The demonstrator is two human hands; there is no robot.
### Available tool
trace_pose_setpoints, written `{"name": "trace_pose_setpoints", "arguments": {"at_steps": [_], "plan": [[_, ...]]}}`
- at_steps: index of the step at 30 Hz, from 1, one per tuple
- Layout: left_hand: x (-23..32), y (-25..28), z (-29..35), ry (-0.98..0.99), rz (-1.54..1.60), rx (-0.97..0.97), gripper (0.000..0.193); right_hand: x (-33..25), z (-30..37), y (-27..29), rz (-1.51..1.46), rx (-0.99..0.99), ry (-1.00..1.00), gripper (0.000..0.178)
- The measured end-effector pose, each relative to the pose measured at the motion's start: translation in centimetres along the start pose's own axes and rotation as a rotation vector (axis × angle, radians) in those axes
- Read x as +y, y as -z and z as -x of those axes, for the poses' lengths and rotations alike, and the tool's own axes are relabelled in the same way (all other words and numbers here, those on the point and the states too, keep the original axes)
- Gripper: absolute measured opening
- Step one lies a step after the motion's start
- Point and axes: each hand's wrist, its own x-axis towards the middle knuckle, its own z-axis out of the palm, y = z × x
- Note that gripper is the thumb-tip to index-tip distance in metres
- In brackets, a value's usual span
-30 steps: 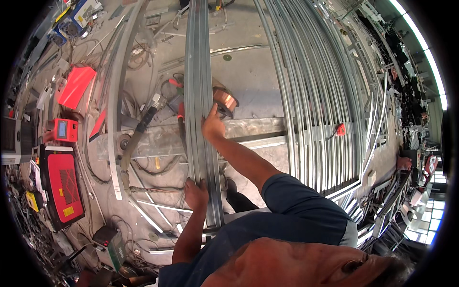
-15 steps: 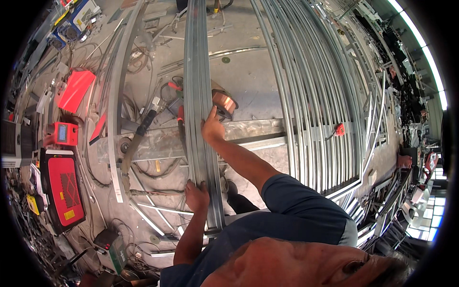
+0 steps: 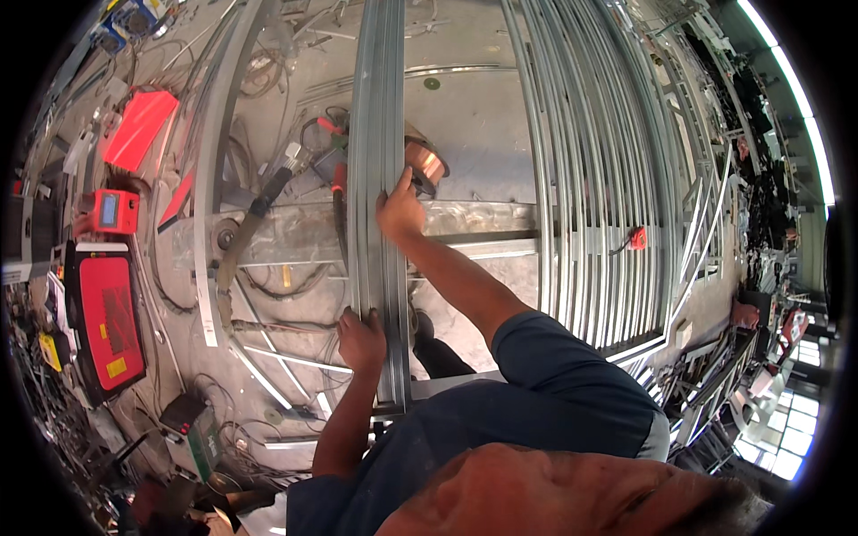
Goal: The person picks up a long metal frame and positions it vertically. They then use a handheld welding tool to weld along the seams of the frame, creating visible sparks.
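Note:
Long grey metal profiles [image 3: 379,107] run side by side away from my body through the middle of the view. My left hand [image 3: 362,341] is closed at their left edge, nearer to me, with fingertips on the metal. Farther along, my right hand [image 3: 401,210] grips the right edge, thumb on top and index finger stretched forward along it. Some fingers of both hands are hidden. Just beyond the right fingertip sits a spool of copper-coloured wire [image 3: 426,163], partly behind the profiles. Red-handled pliers or a similar tool [image 3: 339,183] lie to their left.
Many parallel metal tubes [image 3: 581,179] fill the right side, with a small red tape measure [image 3: 637,238] on them. A welding torch with its hose [image 3: 273,189] lies left. Beyond are a red-fronted machine [image 3: 109,317], a red box with a screen [image 3: 116,212] and loose cables.
The whole view has shifted, so the hands, profiles and spool sit higher in the picture. Both hands keep nearly the same places on the profiles.

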Motion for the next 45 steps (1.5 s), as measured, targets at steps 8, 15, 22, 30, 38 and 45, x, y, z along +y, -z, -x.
{"name": "trace_pose_setpoints", "arguments": {"at_steps": [8,15,22,30,38,45], "plan": [[-0.2,-0.2,-0.1,-0.040,-0.040,0.030,0.049,-0.8,0.0,0.3,0.094,-0.044,-0.045,0.089],[-0.9,0.0,0.0,-0.045,0.009,0.018,0.051,-0.8,0.0,-0.4,0.153,-0.032,-0.016,0.090],[-0.8,0.7,-0.3,0.021,0.018,-0.106,0.051,-0.6,0.2,-0.8,0.135,-0.001,-0.009,0.092],[-1.0,-0.2,-0.3,-0.004,0.074,-0.022,0.054,-0.4,-0.6,-0.9,0.206,0.003,-0.030,0.092],[-1.5,0.2,-0.3,-0.008,0.101,-0.021,0.055,-2.1,0.4,-0.5,0.249,0.014,-0.034,0.089],[-1.7,0.1,-0.2,-0.027,0.093,-0.016,0.055,-1.3,-0.1,-1.2,0.311,0.037,-0.034,0.089]]}}
